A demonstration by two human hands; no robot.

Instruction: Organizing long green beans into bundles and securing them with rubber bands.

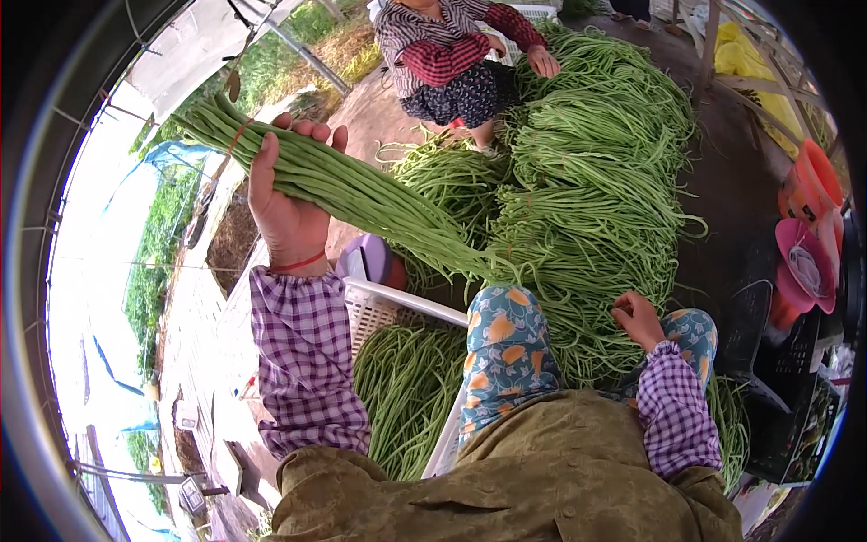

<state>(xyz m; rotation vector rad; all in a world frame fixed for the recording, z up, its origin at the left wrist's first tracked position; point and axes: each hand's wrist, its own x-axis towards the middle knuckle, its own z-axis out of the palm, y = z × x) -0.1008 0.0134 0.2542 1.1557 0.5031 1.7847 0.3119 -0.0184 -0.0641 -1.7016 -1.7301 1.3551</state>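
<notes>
My left hand [292, 196] is raised at the left, gripping a long bundle of green yardlong beans [366, 183]. A red band [240, 135] circles the bundle near its upper left end, and a similar one sits around my wrist. The bundle's far end slopes down to the right and reaches the large bean pile [582, 196] before my knees. Over my knee at the right, my right hand [638, 318] has its fingers curled beside the pile's near edge; I cannot tell whether it holds anything small.
A white plastic crate [406, 302] with loose beans stands at my left, a purple container [366, 261] beyond it. Another person [454, 68] sits across, one hand at the pile. At the right are a pink hat [805, 267], an orange bucket [809, 183] and black crates [786, 386].
</notes>
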